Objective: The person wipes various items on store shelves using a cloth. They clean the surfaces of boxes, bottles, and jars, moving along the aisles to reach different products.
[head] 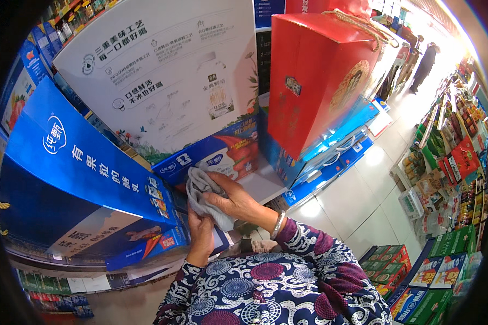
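Observation:
A crumpled grey cloth (pixel 207 195) is bunched in my right hand (pixel 236 201), with the thumb and fingers pressed around its upper part. Below it, my left hand (pixel 201 233) touches the lower left of the cloth. The cloth covers its fingertips, so their grip is hidden. Just beyond the cloth stands a blue carton (pixel 244 152) with red fruit pictures, on a white shelf surface (pixel 266 183). To the left of my hands is a large blue gift carton (pixel 85 154) bearing writing. A tall white printed carton panel (pixel 162 73) rises behind the blue carton.
A red gift box (pixel 305 81) with a rope handle rests on blue cartons (pixel 333 142) at the right. Beyond them runs a tiled aisle (pixel 362 195), where a person (pixel 425 67) stands far off. Packaged goods (pixel 451 174) and green boxes (pixel 435 292) line its right side.

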Demonstrator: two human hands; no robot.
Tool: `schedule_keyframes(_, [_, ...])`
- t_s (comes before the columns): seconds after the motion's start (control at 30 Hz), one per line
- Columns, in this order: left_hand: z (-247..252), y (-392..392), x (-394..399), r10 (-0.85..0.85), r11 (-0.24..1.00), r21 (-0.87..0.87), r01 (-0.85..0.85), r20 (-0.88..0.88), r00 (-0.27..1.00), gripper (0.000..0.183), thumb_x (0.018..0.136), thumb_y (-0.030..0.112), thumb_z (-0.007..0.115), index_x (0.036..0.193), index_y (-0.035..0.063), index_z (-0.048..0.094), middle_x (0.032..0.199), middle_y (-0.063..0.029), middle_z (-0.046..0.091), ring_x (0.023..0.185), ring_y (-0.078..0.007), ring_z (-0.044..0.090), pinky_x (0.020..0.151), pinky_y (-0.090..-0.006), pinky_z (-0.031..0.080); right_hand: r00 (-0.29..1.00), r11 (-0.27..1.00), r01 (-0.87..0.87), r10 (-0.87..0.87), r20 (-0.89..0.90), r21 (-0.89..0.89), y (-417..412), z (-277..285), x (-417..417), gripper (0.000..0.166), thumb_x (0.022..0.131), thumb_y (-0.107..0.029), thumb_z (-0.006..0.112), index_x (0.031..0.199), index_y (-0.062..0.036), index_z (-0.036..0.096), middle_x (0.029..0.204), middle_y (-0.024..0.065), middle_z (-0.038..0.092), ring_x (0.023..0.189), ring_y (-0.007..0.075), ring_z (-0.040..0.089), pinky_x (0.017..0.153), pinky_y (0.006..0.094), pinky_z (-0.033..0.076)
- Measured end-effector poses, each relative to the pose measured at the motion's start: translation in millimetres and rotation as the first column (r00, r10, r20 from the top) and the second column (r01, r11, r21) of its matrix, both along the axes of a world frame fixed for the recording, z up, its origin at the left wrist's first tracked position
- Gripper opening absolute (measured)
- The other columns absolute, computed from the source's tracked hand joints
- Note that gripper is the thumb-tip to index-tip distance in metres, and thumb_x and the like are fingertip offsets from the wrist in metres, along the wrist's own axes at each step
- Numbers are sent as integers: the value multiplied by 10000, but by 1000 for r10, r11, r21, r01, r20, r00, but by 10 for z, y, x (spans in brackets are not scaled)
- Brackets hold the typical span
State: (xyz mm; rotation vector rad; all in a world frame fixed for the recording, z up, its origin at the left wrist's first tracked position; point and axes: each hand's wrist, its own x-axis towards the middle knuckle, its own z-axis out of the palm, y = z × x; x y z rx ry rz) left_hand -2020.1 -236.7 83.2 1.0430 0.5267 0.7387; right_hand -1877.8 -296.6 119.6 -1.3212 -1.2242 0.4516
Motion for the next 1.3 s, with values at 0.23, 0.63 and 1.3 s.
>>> schedule_keyframes(0.23, [41, -79, 27, -50, 935, 349, 62, -44, 998, 674, 903, 14, 556, 1471, 69, 196, 1370, -133, 419, 1263, -223, 433, 1057, -345, 364, 984, 985, 138, -148, 103, 103, 55, -157, -47, 596, 720, -99, 670, 1276, -6, 479, 1249, 229, 518, 1181, 375, 509, 998, 410, 410])
schedule_keyframes(0.63, [246, -136, -304, -338, 817, 358, 452, -336, 879, 253, 920, 62, 567, 1170, 26, 581, 1019, -72, 658, 879, -144, 647, 767, -271, 528, 639, 738, 639, -667, 383, 219, 34, -471, 739, 582, 751, -46, 689, 1294, -51, 480, 1349, 248, 427, 1231, 418, 453, 1021, 409, 398])
schedule_keyframes(1.3, [569, 308, -1022, 597, 204, 962, -180, 24, 802, 144, 894, -23, 501, 970, -35, 623, 798, -134, 677, 680, -193, 652, 651, -274, 526, 552, 968, -15, -200, -809, -250, 359, -1540, 468, 416, 803, -187, 680, 1133, 40, 570, 1016, 148, 660, 894, 224, 651, 797, 313, 516])
